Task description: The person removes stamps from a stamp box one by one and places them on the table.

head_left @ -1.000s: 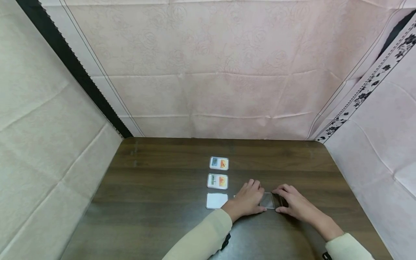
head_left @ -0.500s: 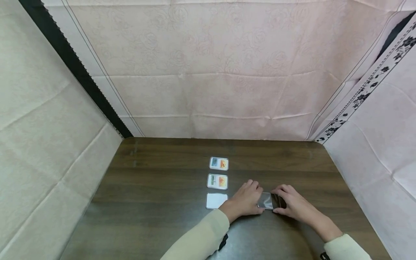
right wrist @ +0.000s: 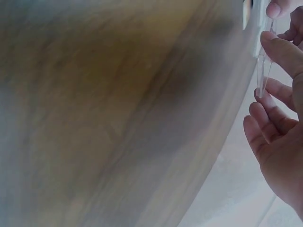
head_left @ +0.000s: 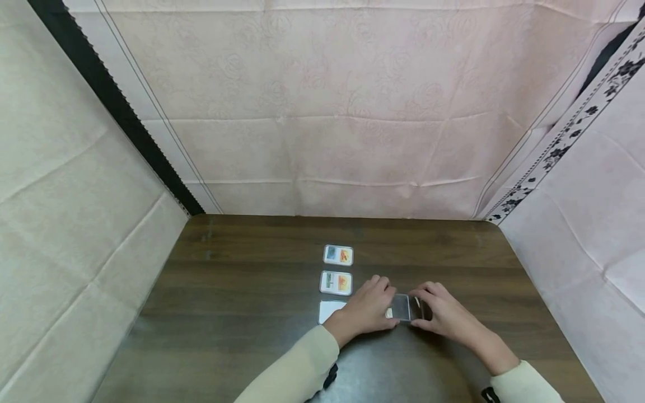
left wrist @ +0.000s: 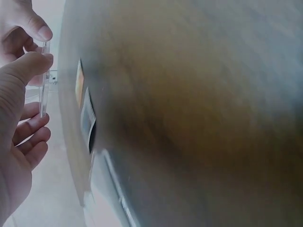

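Note:
Both hands hold a clear plastic case (head_left: 401,307) over the table. My left hand (head_left: 368,305) pinches its left end, thumb on the near side and fingers on the far side. On the right end, my right hand (head_left: 443,313) grips it the same way. The left wrist view shows the clear case (left wrist: 44,94) edge-on between thumb and fingers. In the right wrist view, thin clear layers of the case (right wrist: 262,75) stand slightly apart at the lower end. A printed card (left wrist: 79,84) and another small card (left wrist: 88,120) lie below the hands.
Left of the hands, two white-framed picture cards (head_left: 338,255) (head_left: 336,283) lie in a column on the brown wooden table (head_left: 242,313). Below them is a plain white piece (head_left: 330,309), partly covered by the left hand. Pale cloth (head_left: 322,151) hangs behind and along both sides.
Both hands have shifted left and slightly away with the clear case. The left hand now covers part of the plain white piece. The cards in the column stay in place.

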Available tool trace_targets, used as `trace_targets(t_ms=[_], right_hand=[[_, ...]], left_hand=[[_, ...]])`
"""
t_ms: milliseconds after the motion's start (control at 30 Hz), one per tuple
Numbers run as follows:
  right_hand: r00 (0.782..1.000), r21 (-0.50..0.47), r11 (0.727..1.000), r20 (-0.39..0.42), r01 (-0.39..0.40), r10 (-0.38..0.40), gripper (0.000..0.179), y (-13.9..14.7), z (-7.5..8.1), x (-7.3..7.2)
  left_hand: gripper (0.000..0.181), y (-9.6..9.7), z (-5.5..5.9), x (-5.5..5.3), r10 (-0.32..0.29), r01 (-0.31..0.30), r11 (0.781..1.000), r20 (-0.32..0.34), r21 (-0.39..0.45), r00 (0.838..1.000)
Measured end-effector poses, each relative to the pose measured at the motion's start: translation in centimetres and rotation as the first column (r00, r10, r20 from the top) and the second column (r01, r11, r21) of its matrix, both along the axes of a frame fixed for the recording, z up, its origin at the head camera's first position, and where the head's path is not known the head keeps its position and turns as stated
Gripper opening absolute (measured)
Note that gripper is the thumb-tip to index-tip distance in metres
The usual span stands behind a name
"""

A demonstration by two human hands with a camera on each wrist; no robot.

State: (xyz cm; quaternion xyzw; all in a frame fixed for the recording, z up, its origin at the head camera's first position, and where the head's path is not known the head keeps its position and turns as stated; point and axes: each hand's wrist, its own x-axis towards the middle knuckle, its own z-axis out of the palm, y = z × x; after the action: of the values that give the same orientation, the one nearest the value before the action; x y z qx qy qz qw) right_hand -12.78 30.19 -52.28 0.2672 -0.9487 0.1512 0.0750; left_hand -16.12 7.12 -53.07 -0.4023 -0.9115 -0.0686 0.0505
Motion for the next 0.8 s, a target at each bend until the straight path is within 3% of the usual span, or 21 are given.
trace_targets(t_ms=[500, 800], right_hand=[[1.0, -0.021, 1.0, 0.029, -0.006, 0.007, 0.057, -3.9, 1.9, -0.3], [0.999, -0.022, 0.999, 0.0, -0.044, 0.044, 0.056, -6.1, 2.1, -0.8]], left_hand=[[0.066, -4.1, 1.6, -0.2, 0.021, -0.023, 0.998, 0.046, 0.051, 0.999], [0.065, -6.6, 2.3, -0.1, 0.036, -0.04, 0.997, 0.069, 0.059, 0.997]])
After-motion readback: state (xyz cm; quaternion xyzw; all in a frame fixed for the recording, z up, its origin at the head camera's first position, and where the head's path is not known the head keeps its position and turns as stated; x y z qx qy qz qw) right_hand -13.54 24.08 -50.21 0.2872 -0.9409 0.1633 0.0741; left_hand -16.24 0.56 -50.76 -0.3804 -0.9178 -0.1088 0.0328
